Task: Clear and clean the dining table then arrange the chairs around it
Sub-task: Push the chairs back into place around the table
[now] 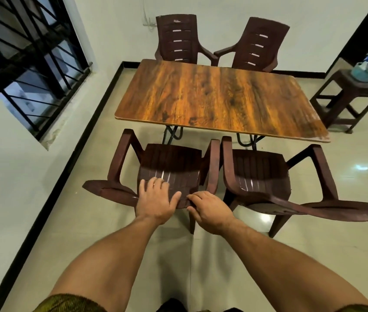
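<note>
- The left hand (156, 200) lies over the top rail of the near-left dark brown moulded plastic armchair (171, 158). Its fingers are spread and nearly straight down the slatted back, with the thumb along the rim. It presses rather than clasps.
- The right hand (210, 210) sits just beside it on the same rail, fingers curled over the edge and gripping it.
- The armchair in hand stands on the pale tiled floor (84, 221) at the near long side of the table, facing it. Its seat is short of the table edge and not tucked under. Judgement: this chair is being set in place.
- The near-right matching brown plastic armchair (259, 167) stands alongside, armrests almost touching. It also faces the table, slightly splayed, and is not tucked in.
- The two far brown plastic armchairs (178, 37) stand close against the far long side. The right-hand one is turned at a slant.
- The rectangular wood-grain laminate tabletop (219, 95) shows no dish, cloth or litter. There is a pale worn patch at its near right corner. Judgement: clearing is done. Wiping looks done, but cleanliness cannot be confirmed from here.
- A dark brown plastic stool (345, 95) stands well apart to the right. It carries a teal basket (362, 73) with what looks like a spray bottle in it.
- Judgement: the task is in its last stage. All four chairs are at the table, and what remains is pushing in the near pair and straightening the slanted far one.
</note>
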